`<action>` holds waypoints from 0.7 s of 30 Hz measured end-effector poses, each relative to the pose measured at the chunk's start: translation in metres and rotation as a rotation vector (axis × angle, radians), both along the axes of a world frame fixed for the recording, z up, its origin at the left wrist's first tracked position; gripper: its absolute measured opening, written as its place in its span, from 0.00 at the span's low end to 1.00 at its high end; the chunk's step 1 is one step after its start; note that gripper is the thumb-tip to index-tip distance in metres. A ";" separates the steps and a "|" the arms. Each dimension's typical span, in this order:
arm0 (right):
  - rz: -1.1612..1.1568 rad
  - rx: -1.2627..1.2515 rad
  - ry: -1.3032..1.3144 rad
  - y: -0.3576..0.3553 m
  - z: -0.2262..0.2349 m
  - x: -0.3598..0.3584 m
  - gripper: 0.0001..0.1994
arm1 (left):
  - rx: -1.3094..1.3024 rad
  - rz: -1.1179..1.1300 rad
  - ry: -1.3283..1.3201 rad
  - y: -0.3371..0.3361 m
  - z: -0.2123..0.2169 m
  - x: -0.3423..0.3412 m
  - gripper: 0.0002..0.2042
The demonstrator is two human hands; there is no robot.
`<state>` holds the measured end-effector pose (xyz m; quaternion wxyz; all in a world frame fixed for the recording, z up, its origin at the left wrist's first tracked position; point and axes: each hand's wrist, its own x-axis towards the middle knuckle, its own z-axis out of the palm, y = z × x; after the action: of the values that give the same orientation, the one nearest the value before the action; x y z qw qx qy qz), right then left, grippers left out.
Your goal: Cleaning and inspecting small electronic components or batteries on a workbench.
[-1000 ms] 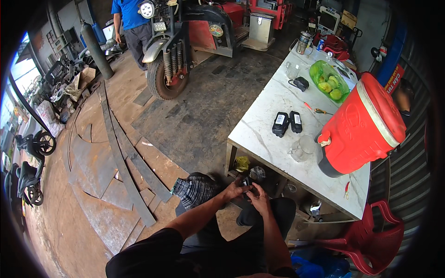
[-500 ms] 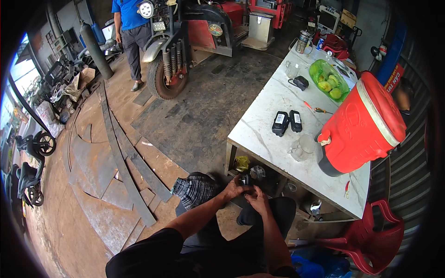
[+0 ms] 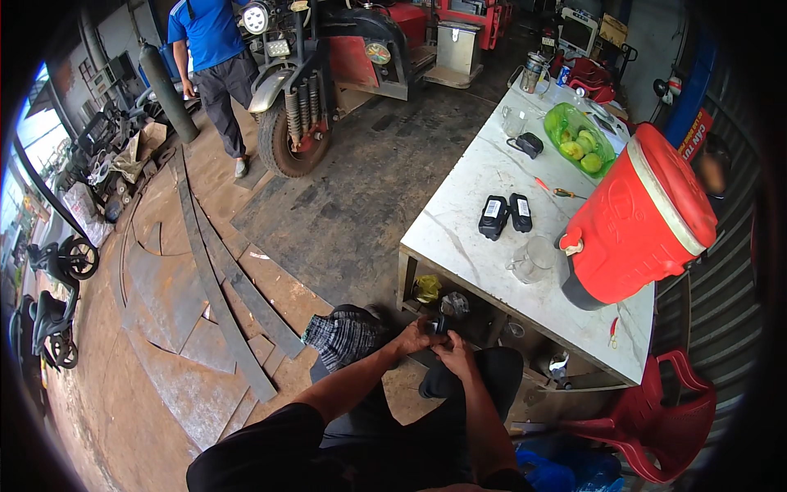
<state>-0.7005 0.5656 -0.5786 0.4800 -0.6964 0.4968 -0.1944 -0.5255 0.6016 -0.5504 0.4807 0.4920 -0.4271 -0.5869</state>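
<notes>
My left hand (image 3: 413,337) and my right hand (image 3: 455,355) are together above my lap, beside the table's near left corner. Between them they hold a small black object (image 3: 440,323); my fingers cover much of it, so its kind cannot be made out. The fingers of both hands are bent round it. A grey and black knitted piece with a green edge (image 3: 340,338) is by my left knee, close to my left hand.
The white marble-patterned table (image 3: 447,225) carries two black cases (image 3: 493,216), a glass jug (image 3: 533,261), a red drink cooler (image 3: 635,221), a screwdriver (image 3: 567,193) and a green fruit basket (image 3: 580,138). Metal strips (image 3: 215,287) lie on the floor. A person (image 3: 215,66) stands beside a three-wheeler (image 3: 361,61).
The black object shows higher above my fingers now, while my hands stay nearly in place. The person in blue has stepped with a leg forward and leans more into view.
</notes>
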 end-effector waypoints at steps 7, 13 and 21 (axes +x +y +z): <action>0.060 0.096 -0.028 0.002 0.016 0.000 0.30 | -0.018 0.071 0.117 0.004 0.015 0.002 0.28; 0.093 0.110 0.019 0.002 0.018 0.001 0.26 | -0.011 0.065 0.085 0.003 0.027 0.001 0.26; 0.049 0.111 0.037 0.001 0.001 -0.004 0.23 | -0.098 0.037 -0.209 -0.002 0.023 0.008 0.32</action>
<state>-0.7044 0.5664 -0.5775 0.5133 -0.6840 0.4986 -0.1418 -0.5173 0.5995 -0.5272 0.4680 0.5341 -0.4938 -0.5019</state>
